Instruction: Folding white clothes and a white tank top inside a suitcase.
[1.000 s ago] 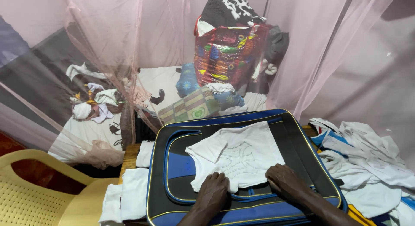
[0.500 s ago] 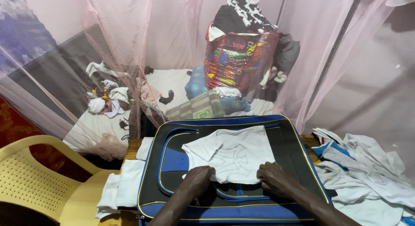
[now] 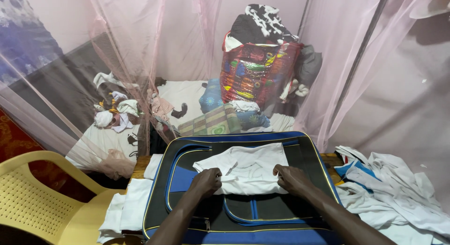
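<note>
A white garment (image 3: pixel 246 169) lies partly folded on top of a closed blue and black suitcase (image 3: pixel 309 158). My left hand (image 3: pixel 206 181) pinches the garment's near left edge. My right hand (image 3: pixel 290 178) grips its near right edge. Both hands rest on the suitcase lid, with the cloth stretched between them.
A pile of white and blue clothes (image 3: pixel 393 191) lies to the right. Folded white cloth (image 3: pixel 129 210) sits left of the suitcase, beside a yellow plastic chair (image 3: pixel 35 203). Behind hangs a pink mosquito net (image 3: pixel 154 53) over a bed with a stuffed colourful bag (image 3: pixel 258 71).
The garment's near part has been folded up, so it looks shorter. Both hands moved farther from me and slightly apart, now holding the folded edge.
</note>
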